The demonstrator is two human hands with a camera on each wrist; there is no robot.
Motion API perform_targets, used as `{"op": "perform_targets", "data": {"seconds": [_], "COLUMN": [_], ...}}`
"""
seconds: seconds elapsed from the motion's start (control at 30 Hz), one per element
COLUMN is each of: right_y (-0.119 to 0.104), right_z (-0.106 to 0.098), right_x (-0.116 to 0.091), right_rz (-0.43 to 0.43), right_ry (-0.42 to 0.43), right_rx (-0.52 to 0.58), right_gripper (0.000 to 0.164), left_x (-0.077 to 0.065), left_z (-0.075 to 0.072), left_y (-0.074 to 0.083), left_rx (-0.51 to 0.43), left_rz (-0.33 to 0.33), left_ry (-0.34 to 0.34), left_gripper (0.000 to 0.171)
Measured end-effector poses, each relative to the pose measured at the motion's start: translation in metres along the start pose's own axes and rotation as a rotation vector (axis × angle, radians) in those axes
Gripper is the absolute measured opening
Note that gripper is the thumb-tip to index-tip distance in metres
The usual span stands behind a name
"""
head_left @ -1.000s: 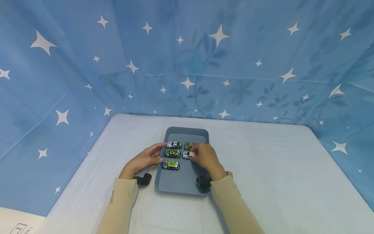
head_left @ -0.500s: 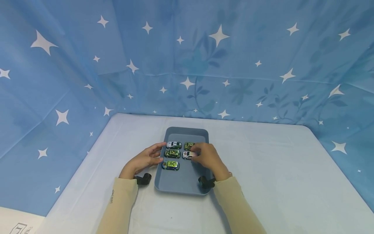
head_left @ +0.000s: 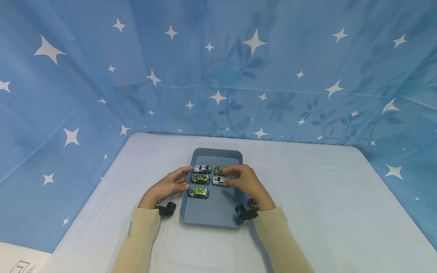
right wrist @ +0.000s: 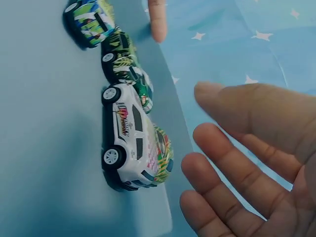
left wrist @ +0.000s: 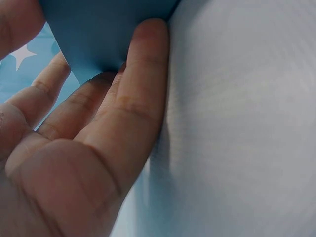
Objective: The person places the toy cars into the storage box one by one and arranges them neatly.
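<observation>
A white toy car (head_left: 218, 182) with pink printing stands in the grey-blue tray (head_left: 212, 212). My right hand (head_left: 245, 178) is over the tray's right side, its fingers apart from this car in the right wrist view (right wrist: 247, 173). Just behind the white car is a green patterned toy car (head_left: 219, 170), partly covered by that hand. On the tray's left side, a white-and-green car (head_left: 202, 169), a green camouflage car (head_left: 200, 179) and a yellow-green-and-blue car (head_left: 198, 193) form a column. My left hand (head_left: 167, 186) rests against the tray's left wall, long fingers (left wrist: 143, 74) extended along its outside.
A small red object (head_left: 252, 203) shows beside the right wrist, partly hidden. White cloth covers the table (head_left: 314, 197). Behind it hangs a blue curtain (head_left: 191, 57) with white stars. A pale printed item (head_left: 24, 261) lies at the lower left corner.
The right hand has let go of the white car, and its fingers have spread and drawn away to the right. More of the car and the red object shows. The left hand stays put.
</observation>
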State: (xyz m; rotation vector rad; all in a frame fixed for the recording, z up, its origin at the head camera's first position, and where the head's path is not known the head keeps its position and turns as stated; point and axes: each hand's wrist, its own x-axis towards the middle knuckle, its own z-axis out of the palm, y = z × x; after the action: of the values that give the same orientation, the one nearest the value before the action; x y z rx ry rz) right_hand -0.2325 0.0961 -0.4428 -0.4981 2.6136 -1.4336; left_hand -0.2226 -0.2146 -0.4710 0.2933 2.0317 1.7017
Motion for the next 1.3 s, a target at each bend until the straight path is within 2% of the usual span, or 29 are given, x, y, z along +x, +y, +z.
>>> {"op": "perform_targets", "data": {"seconds": [0.13,0.37,0.57,1.0,1.3], "right_y": [0.002,0.002,0.004,0.010,0.017], "right_z": [-0.005,-0.012,-0.018,-0.029,-0.037], "right_x": [-0.001,-0.005,-0.011,-0.024,-0.032], "right_rz": [-0.022,0.013,0.044,0.034,-0.015], "right_ry": [-0.017,-0.034,-0.051,-0.049,-0.040], "right_rx": [0.091,0.229,0.303,0.347,0.314], "right_gripper": [0.034,0.037,0.041,0.043,0.038], "left_x": [0.000,-0.001,-0.001,-0.004,-0.003], "left_z": [-0.001,-0.001,-0.001,0.000,0.001], "left_y": [0.000,0.001,0.001,0.002,0.002], "left_rx": [0.002,-0.006,0.004,0.003,0.001], "left_rz": [0.006,0.013,0.016,0.014,0.017], "left_ry": [-0.006,-0.009,-0.014,-0.014,-0.011], "left_gripper": [0.079,0.079,0.078,0.078,0.079]}}
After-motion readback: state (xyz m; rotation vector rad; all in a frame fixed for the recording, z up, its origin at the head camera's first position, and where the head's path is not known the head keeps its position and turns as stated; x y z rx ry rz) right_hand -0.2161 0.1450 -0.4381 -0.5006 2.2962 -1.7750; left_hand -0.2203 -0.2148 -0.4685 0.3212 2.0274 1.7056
